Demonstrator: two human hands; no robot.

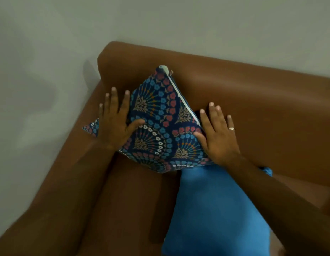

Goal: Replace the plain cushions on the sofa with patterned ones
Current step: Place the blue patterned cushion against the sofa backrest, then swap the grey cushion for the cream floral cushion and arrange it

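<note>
A patterned cushion (156,122), dark blue with red and blue flowers and a white zip edge, stands on one corner in the left corner of the brown sofa (253,100), leaning on the backrest. My left hand (115,120) lies flat against its left side, fingers spread. My right hand (218,133), with a ring on it, presses flat against its right side. Neither hand has its fingers curled around the cushion. A plain blue cushion (216,209) lies on the seat just below the patterned one, partly under my right forearm.
The sofa's left armrest (68,182) runs down the left. A pale grey wall (160,21) rises behind and to the left of the sofa. The brown seat (127,209) shows between the armrest and the blue cushion.
</note>
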